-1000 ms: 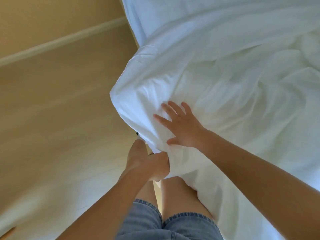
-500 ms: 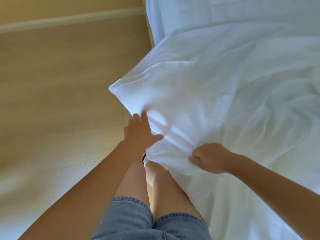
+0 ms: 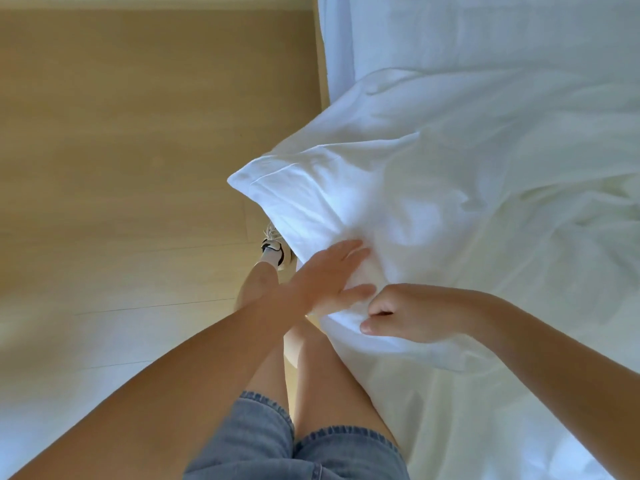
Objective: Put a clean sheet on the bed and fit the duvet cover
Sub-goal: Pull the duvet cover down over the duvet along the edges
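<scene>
The left grip [image 3: 330, 275] lies flat and unclenched on the crumpled white fabric duvet cover [image 3: 381, 188], whose puffy lower edge the right grip [image 3: 415, 313] pinches.

Saw white matt cloth in the duvet cover [image 3: 433, 174], softly creased, with a stitched hem at its corner. Found the floor [image 3: 121, 150] at left to be pale wood-look boards, smooth, faintly glossy. Noted blue denim shorts [image 3: 259, 452], rough at hems.

The bed [image 3: 337, 64], covered by a white sheet [image 3: 485, 26], carries a rumpled white duvet cover [image 3: 467, 161] whose corner overhangs the bed's edge above the pale wood floor [image 3: 138, 133], where a sneaker [image 3: 275, 252] stands.
</scene>
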{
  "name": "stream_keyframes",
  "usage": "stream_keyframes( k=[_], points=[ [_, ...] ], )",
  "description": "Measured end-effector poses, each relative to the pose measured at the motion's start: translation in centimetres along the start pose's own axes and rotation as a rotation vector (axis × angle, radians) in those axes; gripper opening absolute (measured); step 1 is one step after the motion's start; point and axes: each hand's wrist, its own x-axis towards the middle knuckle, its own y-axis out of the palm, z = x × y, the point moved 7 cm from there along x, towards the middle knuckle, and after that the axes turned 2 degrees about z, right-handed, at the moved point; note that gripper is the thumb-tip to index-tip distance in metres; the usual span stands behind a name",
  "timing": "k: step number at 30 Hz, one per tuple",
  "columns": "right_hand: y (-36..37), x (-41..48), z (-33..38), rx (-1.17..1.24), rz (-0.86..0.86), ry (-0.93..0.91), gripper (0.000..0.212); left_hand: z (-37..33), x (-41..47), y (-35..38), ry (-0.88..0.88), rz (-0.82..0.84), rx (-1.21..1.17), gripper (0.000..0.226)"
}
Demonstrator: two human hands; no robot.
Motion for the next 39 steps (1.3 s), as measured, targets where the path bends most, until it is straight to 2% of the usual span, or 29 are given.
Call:
stream_keyframes(
  k=[2,5,6,7,8,9,10,11,13,15,16,18,20,22,23,25,27,29,31,32,34,36,38,39],
  points=[
    [-0.7,0.0,-0.4,0.082,-0.025,-0.001,0.048,0.4,-1.7,0.4,0.041,0.030,0.144,0.069],
    [-0.8,0.1,-0.4,0.106,-0.011,-0.004,0.050,1.2,-2.1,-1.0,-0.053,-0.037,0.266,0.044],
    [-0.9,0.5,-0.4,0.063,-0.015,0.020,0.047,1.5,-1.9,-1.8,-0.118,-0.097,0.171,0.035],
    [-1.4,0.9,-0.2,-0.006,-0.066,0.023,0.039,2.0,-1.8,-2.9,-0.222,-0.187,-0.026,0.025],
    [-2.4,1.3,0.3,-0.145,-0.170,0.013,0.024,2.4,-2.0,-3.7,-0.329,-0.267,-0.290,0.019],
    [-3.8,1.5,1.2,-0.339,-0.311,-0.033,0.013,2.5,-2.3,-3.9,-0.395,-0.330,-0.595,0.021],
    [-5.0,1.5,2.1,-0.556,-0.464,-0.088,0.029,2.2,-3.0,-3.7,-0.412,-0.373,-0.837,0.025],
    [-5.9,1.9,2.5,-0.729,-0.561,-0.119,0.047,1.5,-3.6,-3.3,-0.410,-0.350,-0.964,0.025],
    [-7.3,2.3,3.7,-0.818,-0.664,-0.175,0.063,-0.3,-4.8,-2.1,-0.364,-0.203,-1.078,0.020],
    [-7.4,2.8,4.8,-0.914,-0.697,-0.259,0.055,-0.5,-5.6,-1.7,-0.359,-0.146,-1.167,0.026],
    [-7.2,2.8,5.1,-0.969,-0.704,-0.290,0.047,0.3,-5.8,-1.8,-0.381,-0.171,-1.194,0.029],
    [-7.6,2.3,4.5,-0.899,-0.616,-0.190,0.037,1.8,-6.0,-3.2,-0.387,-0.258,-1.020,0.032],
    [-8.6,1.1,1.8,-0.835,-0.533,0.094,0.029,2.5,-5.7,-4.5,-0.332,-0.334,-0.664,0.036],
    [-9.5,-0.6,-1.0,-0.908,-0.513,0.280,0.026,2.3,-4.6,-4.7,-0.276,-0.351,-0.302,0.068],
    [-9.7,-1.4,-1.9,-0.907,-0.515,0.333,0.029,2.2,-3.5,-4.4,-0.280,-0.322,-0.144,0.073],
    [-9.6,-1.8,-3.4,-0.872,-0.509,0.361,0.039,2.1,-1.0,-3.8,-0.309,-0.273,0.038,0.060],
    [-8.9,-1.0,-4.7,-0.803,-0.393,0.363,0.058,2.6,1.1,-3.5,-0.354,-0.251,0.048,0.046],
    [-8.8,-0.1,-4.7,-0.568,-0.349,0.332,0.071,3.5,2.1,-3.6,-0.374,-0.269,-0.039,0.043],
    [-9.9,1.0,-3.5,-0.331,-0.459,0.236,0.068,4.4,2.0,-3.7,-0.335,-0.257,-0.128,0.045],
    [-11.0,1.6,-2.7,-0.299,-0.559,0.177,0.061,5.0,1.6,-3.6,-0.309,-0.228,-0.175,0.045],
    [-13.5,3.1,-0.6,-0.411,-0.734,0.095,0.048,6.9,0.7,-3.4,-0.306,-0.127,-0.320,0.045],
    [-15.1,5.2,1.4,-0.587,-0.801,0.081,0.047,9.4,-0.1,-4.0,-0.394,-0.109,-0.564,0.043],
    [-15.9,7.8,2.2,-0.699,-0.757,0.104,0.053,13.1,-0.1,-6.2,-0.538,-0.286,-0.709,0.039],
    [-16.1,9.0,2.2,-0.731,-0.724,0.129,0.055,14.9,0.2,-7.3,-0.608,-0.366,-0.652,0.037]
  ],
)
